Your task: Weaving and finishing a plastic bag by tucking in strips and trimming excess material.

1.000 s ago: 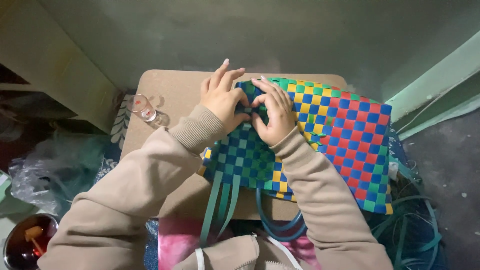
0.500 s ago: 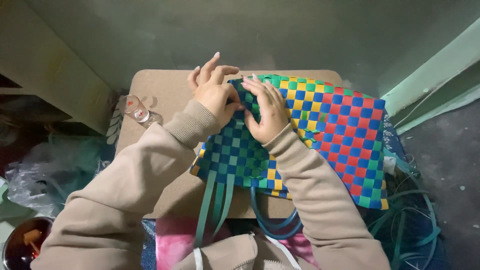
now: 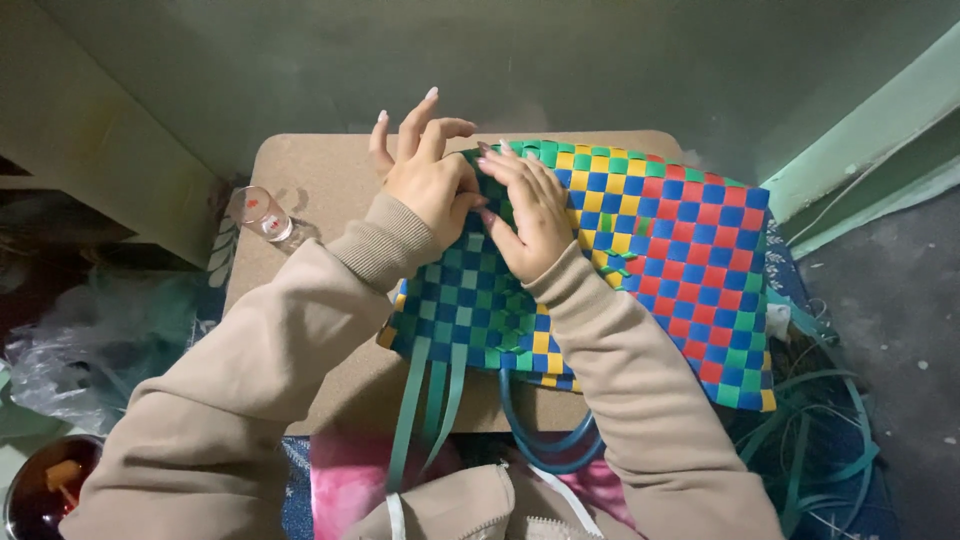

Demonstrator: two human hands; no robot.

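Overhead view. You are working at a low brown table (image 3: pixel 320 180), on which a large woven panel (image 3: pixel 660 270) of flat plastic strips is lying, checkered in blue, green, yellow and red and overhanging the near and right edges. The weave is looking light and springy, stiff along each band yet flexing as a sheet, and its smooth strips are likely slippery; take hold at the woven edge, pinching one band where it crosses another. Loose green strips (image 3: pixel 430 410) are hanging toward your lap, and more are coiling on the floor at right (image 3: pixel 830 440). Your right hand (image 3: pixel 530 215) is lying flat, fingers extended, pressing the panel's far-left corner. Your left hand (image 3: pixel 425 175) is appearing to pinch a strip end there, upper fingers splayed; the grip itself is hidden. A small clear glass (image 3: pixel 262 212) is standing at the table's left edge.
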